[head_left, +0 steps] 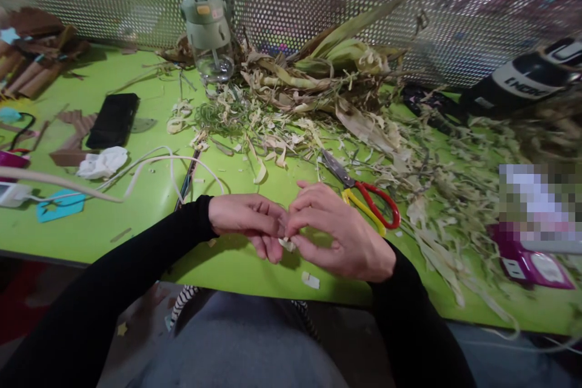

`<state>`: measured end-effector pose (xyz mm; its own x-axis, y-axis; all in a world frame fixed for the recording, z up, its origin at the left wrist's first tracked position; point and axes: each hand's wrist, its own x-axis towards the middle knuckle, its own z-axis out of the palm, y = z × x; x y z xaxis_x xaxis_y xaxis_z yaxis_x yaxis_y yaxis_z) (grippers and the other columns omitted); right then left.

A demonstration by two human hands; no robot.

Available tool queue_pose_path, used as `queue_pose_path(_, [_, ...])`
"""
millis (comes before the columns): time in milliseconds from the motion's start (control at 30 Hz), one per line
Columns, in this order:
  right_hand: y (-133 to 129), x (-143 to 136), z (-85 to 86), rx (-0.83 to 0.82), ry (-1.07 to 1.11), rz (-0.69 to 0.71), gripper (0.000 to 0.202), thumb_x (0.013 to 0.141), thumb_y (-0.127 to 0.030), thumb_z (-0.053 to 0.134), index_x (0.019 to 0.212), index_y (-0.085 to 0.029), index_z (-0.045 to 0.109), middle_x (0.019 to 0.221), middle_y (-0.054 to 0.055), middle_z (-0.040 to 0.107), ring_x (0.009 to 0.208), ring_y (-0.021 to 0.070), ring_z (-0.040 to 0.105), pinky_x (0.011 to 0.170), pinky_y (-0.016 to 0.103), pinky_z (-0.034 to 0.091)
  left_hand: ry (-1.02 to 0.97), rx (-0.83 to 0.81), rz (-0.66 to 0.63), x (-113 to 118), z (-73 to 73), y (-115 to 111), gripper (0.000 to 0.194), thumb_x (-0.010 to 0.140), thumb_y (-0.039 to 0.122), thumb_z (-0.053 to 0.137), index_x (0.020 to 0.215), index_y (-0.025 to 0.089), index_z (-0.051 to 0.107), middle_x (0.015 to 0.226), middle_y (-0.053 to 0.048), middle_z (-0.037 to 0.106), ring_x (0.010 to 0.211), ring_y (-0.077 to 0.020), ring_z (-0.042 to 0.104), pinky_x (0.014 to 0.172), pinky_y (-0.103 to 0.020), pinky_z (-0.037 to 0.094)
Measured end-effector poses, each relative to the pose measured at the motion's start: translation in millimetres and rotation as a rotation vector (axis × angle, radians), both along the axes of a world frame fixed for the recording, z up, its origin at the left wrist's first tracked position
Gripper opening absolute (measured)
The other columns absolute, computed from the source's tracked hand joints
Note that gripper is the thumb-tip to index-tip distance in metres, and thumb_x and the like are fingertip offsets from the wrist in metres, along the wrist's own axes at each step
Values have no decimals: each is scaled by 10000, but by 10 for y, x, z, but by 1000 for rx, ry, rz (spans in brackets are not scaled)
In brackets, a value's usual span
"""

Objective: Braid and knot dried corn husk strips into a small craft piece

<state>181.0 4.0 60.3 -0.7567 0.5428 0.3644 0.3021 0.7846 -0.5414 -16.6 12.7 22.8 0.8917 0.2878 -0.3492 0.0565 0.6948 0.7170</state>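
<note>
Green tabletop [150, 206] runs up to a perforated metal screen [291, 0], strewn with dried husks and shreds [313, 82]; beyond the hands, red-and-yellow scissors [350, 182] lie open-handled near the right one. Left hand [250, 224] and right hand [339, 230] meet, fingers curled, both pinching a small pale piece [287, 244] just above the table's near edge.

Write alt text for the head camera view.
Two hands pinch a small pale piece together above a green table. Red-and-yellow-handled scissors lie to the right; dried plant scraps and a clear bottle sit behind.
</note>
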Motion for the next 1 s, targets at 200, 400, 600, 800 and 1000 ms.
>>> queue_pose_path(200, [-26,20,-43,30,-60,-69,126,802,-101,546,787,-161,656,871,68,667,796,157,596,712,306,504,58,1,56,17,1,29,186,806,241,637,935,114,597,774,-49,729,737,-116,695,699,-222,540])
queue_pose_path(400, [-37,49,-45,70,-72,-75,143,823,-88,524,789,-151,648,820,65,660,748,148,577,671,284,491,87,43,74,15,25,28,183,756,150,678,919,113,604,774,-24,720,759,-102,685,700,-210,540])
queue_pose_path(600, [-45,68,-29,86,-83,-67,143,842,-111,528,792,-155,654,844,68,661,762,148,585,679,283,487,116,85,88,13,3,1,246,738,182,720,944,138,593,821,-22,718,724,-112,688,564,-176,524])
queue_pose_path(800, [-34,79,-35,84,-103,-37,162,853,-127,511,803,-167,660,879,68,666,791,151,594,696,284,491,132,123,84,-22,-25,15,295,763,253,710,1000,122,591,858,-62,723,776,-128,693,598,-185,533])
queue_pose_path(1000, [-16,80,-47,75,-121,-12,182,864,-125,502,815,-168,672,914,78,672,818,163,605,721,298,495,108,157,78,-15,-30,33,301,774,269,699,1014,117,597,881,-80,725,778,-133,693,649,-216,544])
